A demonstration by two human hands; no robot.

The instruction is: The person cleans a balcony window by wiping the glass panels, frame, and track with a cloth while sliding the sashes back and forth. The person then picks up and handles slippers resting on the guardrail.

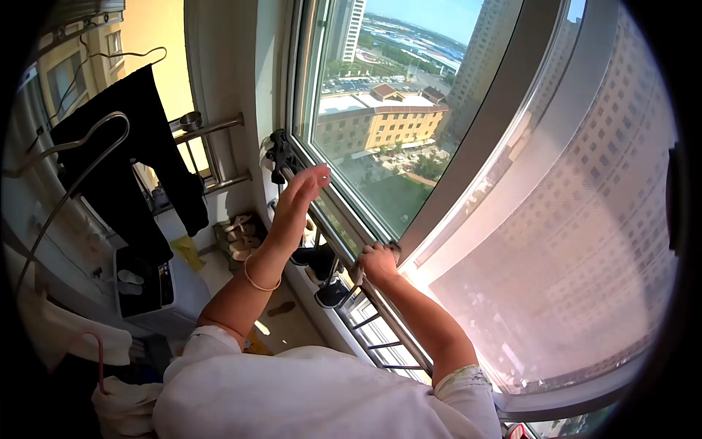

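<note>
My left hand (303, 192) is stretched out with its fingers extended and holds nothing I can see. It is over the lower left part of the window frame, close to the glass pane (373, 157); whether it touches is unclear. A thin bracelet (261, 282) circles that forearm. Lower down, my right hand (379, 263) is closed at the sill by the window's upright frame (468, 161). A small dark grey bit (395, 251) shows beside its fingers, too hidden to name. Below both hands runs a metal railing (387, 311).
Black trousers (135, 154) hang at the left near a bent wire hanger (88, 139). Below is a white washing machine (183, 296) with an opening on top. Shoes (240, 238) stand on a rack. A sheer screen (563, 278) covers the right side.
</note>
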